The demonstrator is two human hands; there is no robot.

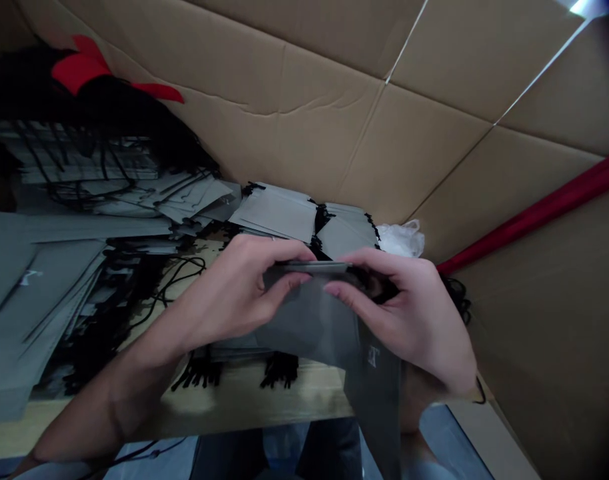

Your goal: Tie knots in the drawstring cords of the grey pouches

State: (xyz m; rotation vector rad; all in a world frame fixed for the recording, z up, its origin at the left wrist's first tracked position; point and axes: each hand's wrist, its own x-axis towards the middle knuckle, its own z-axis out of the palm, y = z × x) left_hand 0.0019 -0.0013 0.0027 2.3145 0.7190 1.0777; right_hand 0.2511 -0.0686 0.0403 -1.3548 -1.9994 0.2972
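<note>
My left hand (242,283) and my right hand (402,307) pinch the upper edge of a flat grey paper bag (309,320) between thumbs and fingers. The bag hangs down toward me over the table, its top edge folded or doubled. Below my right hand hangs another grey panel with a small white mark (374,400); whether it belongs to the same bag I cannot tell. Dark material shows by my right fingers, partly hidden. Under the bag lie more grey bags with black cord ends (279,370) poking out toward me.
Stacks of grey bags (277,210) with black cords stand behind my hands, and larger piles (59,293) fill the left. Loose black cord (182,273) lies on the wooden table (254,403). Cardboard walls (304,100), a clear plastic bag (403,239) and a red strap (534,210) border the space.
</note>
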